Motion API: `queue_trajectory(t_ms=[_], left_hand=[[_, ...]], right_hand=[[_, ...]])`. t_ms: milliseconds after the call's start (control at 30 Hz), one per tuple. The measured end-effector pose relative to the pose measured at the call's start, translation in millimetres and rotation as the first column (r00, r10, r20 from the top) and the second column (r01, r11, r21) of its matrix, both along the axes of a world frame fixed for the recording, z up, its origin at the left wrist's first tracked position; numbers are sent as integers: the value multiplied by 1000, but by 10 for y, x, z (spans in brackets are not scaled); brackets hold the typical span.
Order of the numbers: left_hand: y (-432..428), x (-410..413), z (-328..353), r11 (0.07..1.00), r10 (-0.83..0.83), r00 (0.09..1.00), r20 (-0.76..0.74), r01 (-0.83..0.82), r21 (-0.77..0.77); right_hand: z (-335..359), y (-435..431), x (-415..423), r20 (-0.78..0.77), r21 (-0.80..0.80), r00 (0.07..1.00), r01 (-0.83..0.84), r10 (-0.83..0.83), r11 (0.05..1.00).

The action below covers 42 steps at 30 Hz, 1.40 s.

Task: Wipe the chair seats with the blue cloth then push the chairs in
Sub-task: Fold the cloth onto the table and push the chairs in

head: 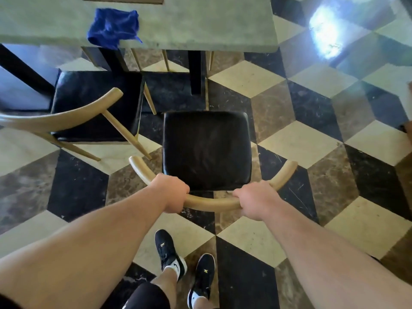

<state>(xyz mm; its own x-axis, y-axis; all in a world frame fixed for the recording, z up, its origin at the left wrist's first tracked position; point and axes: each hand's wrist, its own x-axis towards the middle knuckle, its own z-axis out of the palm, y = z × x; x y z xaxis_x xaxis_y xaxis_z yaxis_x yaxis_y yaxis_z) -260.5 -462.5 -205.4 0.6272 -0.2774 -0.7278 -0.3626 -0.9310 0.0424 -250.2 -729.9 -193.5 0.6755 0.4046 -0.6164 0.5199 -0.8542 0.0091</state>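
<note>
A chair with a black leather seat and a curved pale wooden backrest stands in front of me, away from the table. My left hand and my right hand both grip that backrest. A second chair of the same kind stands to the left, its seat partly under the table edge. The blue cloth lies crumpled on the grey table, overhanging its near edge.
Black table legs stand between the table and the chair I hold. Wooden legs of other chairs show under the table. The floor has a cube pattern of black, brown and cream tiles. My feet are behind the chair.
</note>
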Motion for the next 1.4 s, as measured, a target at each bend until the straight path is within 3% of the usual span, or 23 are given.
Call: queue_trajectory(t_ms=[267, 733, 933, 1200, 1400], left_hand=[[249, 689, -53, 997, 37, 999, -4, -37, -70], [534, 1846, -116, 995, 95, 995, 21, -95, 5], [635, 2208, -40, 996, 83, 996, -42, -81, 35], [565, 2533, 60, 996, 86, 995, -59, -86, 11], [562, 2493, 50, 994, 107, 994, -7, -107, -15]], right_hand=[[27, 215, 761, 18, -21, 1000, -21, 21, 1000], [-110, 492, 2019, 34, 9, 998, -50, 50, 999], [-50, 597, 2357, 16, 46, 997, -72, 71, 996], [-59, 598, 2793, 1, -39, 992, -124, 124, 992], [-131, 582, 2785, 38, -21, 990, -135, 136, 991]])
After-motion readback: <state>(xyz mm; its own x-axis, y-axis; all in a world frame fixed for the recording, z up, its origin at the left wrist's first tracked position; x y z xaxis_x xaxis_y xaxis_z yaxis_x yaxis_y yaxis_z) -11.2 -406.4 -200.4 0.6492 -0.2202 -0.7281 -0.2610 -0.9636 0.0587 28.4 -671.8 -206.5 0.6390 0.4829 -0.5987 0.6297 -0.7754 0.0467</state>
